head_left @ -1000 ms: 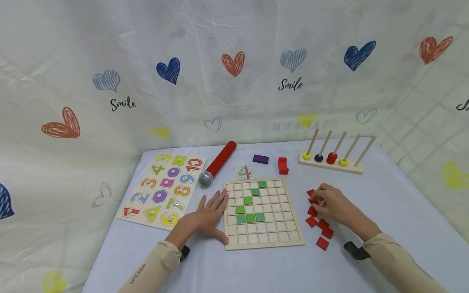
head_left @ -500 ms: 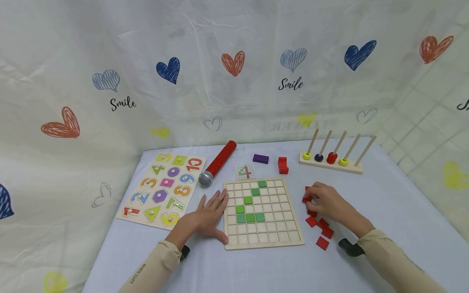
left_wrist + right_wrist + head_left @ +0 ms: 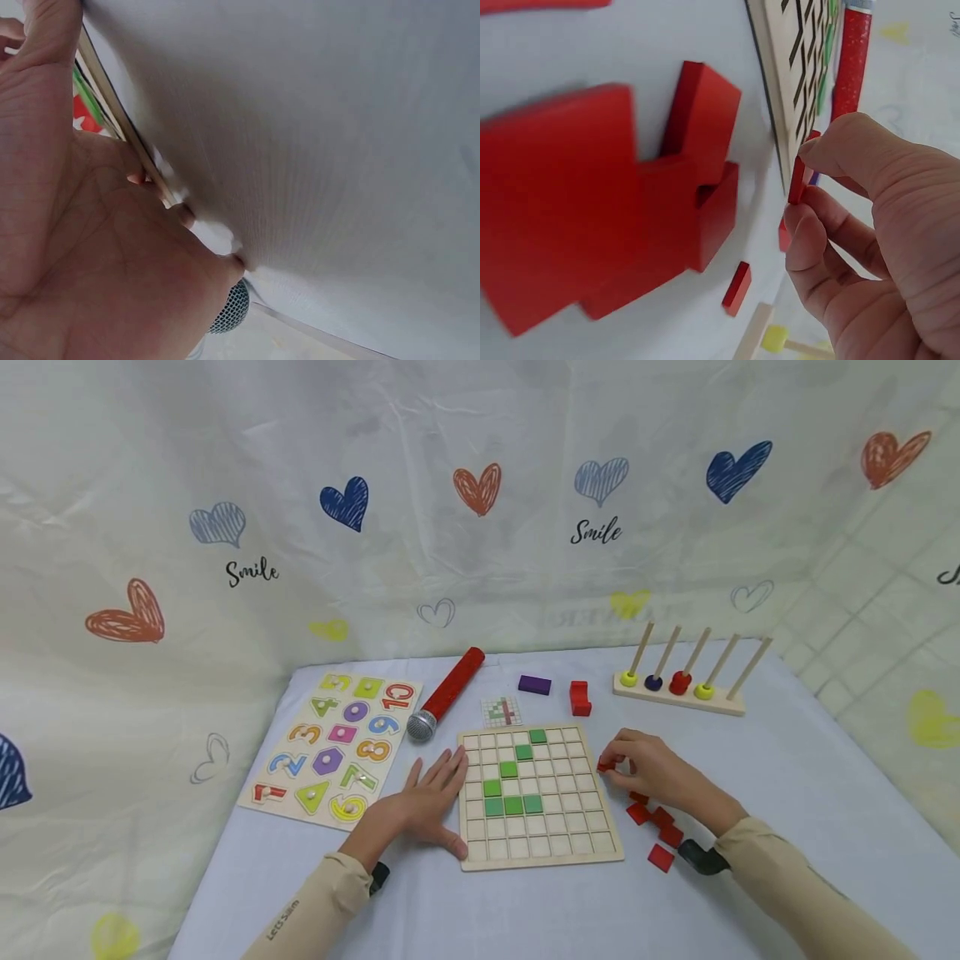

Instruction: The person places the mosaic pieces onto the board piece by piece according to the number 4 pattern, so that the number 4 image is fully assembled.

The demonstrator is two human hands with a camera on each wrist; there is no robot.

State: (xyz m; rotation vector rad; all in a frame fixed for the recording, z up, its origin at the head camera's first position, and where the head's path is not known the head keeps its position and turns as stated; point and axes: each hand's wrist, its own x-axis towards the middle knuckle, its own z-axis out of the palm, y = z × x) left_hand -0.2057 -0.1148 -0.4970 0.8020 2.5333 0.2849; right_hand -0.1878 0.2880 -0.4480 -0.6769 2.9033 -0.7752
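Note:
My right hand (image 3: 654, 770) pinches a small red square tile (image 3: 801, 174) between thumb and fingertips, just off the right edge of the wooden grid board (image 3: 558, 845). Several green tiles (image 3: 508, 769) lie in the board's cells, forming a diagonal and a short row. My left hand (image 3: 426, 808) rests flat with spread fingers along the board's left edge, thumb at the lower corner. Loose red tiles (image 3: 661, 858) lie on the cloth below my right hand, which covers part of that group in the head view. They look large and overlapping in the right wrist view.
A small patterned grid card (image 3: 501, 712) lies behind the board. Beyond it are a purple block (image 3: 535, 685), a red block (image 3: 580, 700) and a red microphone (image 3: 452, 683). A number puzzle board (image 3: 302, 789) lies left; a peg stand with beads (image 3: 727, 702) stands back right.
My right hand has moved left from the red tiles to the board's right edge, carrying one red tile. My left hand has stayed in place.

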